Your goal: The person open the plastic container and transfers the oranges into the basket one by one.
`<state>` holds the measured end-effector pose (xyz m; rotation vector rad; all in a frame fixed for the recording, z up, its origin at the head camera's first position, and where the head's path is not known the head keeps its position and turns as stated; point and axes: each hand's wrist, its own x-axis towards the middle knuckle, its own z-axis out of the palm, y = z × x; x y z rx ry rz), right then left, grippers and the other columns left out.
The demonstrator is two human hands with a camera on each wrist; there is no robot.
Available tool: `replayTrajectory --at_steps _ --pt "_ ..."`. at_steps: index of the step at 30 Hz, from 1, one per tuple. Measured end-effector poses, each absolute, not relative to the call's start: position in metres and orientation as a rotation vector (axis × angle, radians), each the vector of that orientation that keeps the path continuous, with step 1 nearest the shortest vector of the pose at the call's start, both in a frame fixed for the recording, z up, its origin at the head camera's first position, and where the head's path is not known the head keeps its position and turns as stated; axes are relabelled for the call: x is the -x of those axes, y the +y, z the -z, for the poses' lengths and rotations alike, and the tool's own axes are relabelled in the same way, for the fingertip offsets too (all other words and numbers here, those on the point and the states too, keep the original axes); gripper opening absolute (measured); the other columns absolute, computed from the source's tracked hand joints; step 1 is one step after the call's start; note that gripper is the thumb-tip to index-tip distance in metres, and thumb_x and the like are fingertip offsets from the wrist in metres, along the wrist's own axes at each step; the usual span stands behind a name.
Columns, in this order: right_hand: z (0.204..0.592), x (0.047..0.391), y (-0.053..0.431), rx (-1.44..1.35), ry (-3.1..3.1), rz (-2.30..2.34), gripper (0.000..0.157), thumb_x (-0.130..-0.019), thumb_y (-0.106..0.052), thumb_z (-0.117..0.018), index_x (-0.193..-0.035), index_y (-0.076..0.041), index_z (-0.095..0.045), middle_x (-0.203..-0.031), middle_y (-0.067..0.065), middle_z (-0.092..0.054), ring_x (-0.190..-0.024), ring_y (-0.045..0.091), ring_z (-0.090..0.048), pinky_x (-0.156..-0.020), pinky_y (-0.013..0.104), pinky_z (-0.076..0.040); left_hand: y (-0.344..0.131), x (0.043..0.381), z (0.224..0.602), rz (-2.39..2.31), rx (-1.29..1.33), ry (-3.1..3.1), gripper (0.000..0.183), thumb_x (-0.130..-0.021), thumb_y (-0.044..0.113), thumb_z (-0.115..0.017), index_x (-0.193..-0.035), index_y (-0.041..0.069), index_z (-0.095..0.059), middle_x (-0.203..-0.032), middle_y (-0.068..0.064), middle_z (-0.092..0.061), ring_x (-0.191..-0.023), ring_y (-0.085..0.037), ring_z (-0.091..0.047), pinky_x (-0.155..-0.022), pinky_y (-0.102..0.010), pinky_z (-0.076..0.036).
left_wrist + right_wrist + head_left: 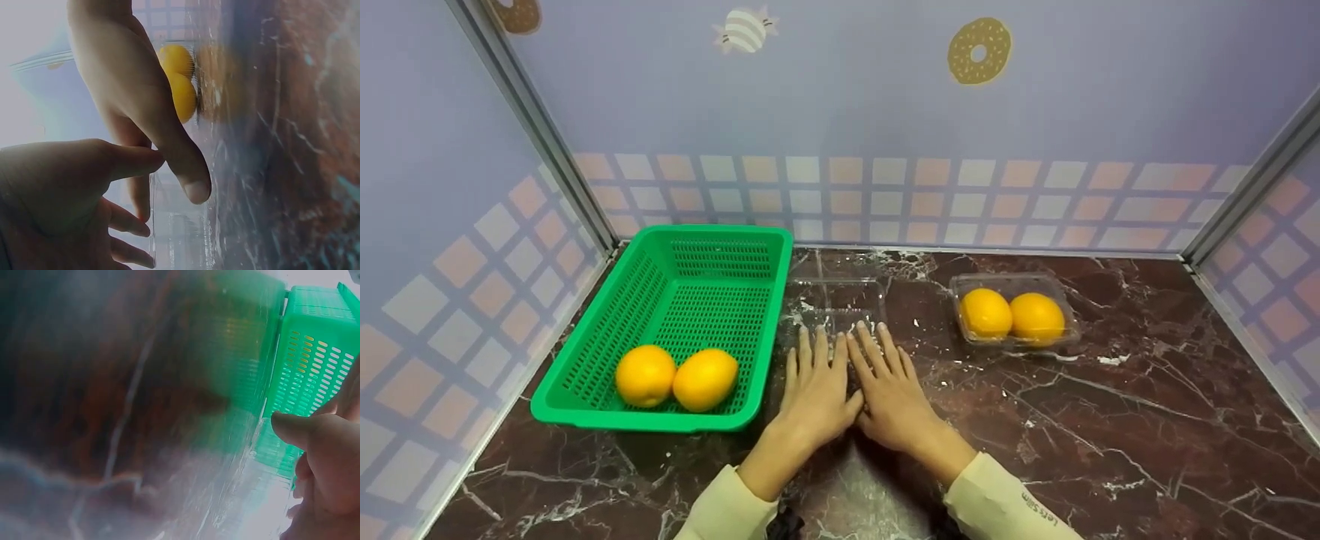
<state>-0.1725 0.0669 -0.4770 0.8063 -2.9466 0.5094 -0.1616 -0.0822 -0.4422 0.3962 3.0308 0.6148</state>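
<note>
My left hand [819, 397] and right hand [896, 401] lie side by side, fingers straight and pointing away from me, thumbs close together. Their fingertips overlap the near edge of a clear plastic box [851, 292] in the head view. Neither hand grips anything. In the left wrist view the two thumbs cross in front of the clear plastic. Left of the hands stands a green plastic basket [775, 322] with two oranges at its near end, one orange [646, 376] beside another orange [706, 380].
To the right, a clear plastic box [1069, 315] holds two oranges, one [985, 313] touching the other [1036, 319]. Everything stands on a dark marbled tabletop [1117, 420]. Patterned wall panels [870, 97] enclose the back and both sides.
</note>
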Motion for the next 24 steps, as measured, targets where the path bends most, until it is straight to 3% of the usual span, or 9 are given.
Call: replayTrajectory --at_steps 6,13,24 --pt "0.476 0.172 0.077 -0.79 -2.87 -0.549 0.096 -0.083 -0.008 -0.068 -0.168 -0.002 -0.023 -0.176 0.023 -0.01 -0.161 0.048 -0.008 -0.126 0.068 -0.021 -0.075 0.161 0.438 -0.637 -0.439 3.052 0.082 -0.099 0.028 -0.071 -0.164 -0.004 -0.03 -0.172 -0.034 -0.009 -0.16 -0.052 -0.006 -0.127 -0.069 -0.015" --pt "0.475 0.169 0.093 -0.751 -2.85 -0.564 0.104 -0.082 -0.018 -0.077 -0.168 -0.003 -0.021 -0.176 0.023 -0.007 -0.162 0.047 -0.009 -0.124 0.07 -0.023 -0.062 0.154 0.432 -0.615 -0.559 3.096 0.085 -0.098 0.025 -0.071 -0.164 -0.006 -0.028 -0.173 -0.033 -0.003 -0.162 -0.048 -0.005 -0.129 -0.064 -0.016" --pt "0.466 0.159 0.133 -0.621 -2.824 -0.574 0.103 -0.076 -0.001 -0.07 -0.167 0.0 -0.023 -0.175 0.026 -0.01 -0.162 0.047 -0.009 -0.126 0.069 -0.019 -0.022 0.158 0.421 -0.592 -0.705 3.005 0.084 -0.101 0.027 -0.066 -0.166 -0.004 -0.023 -0.174 -0.026 -0.003 -0.163 -0.042 -0.005 -0.131 -0.054 -0.014"
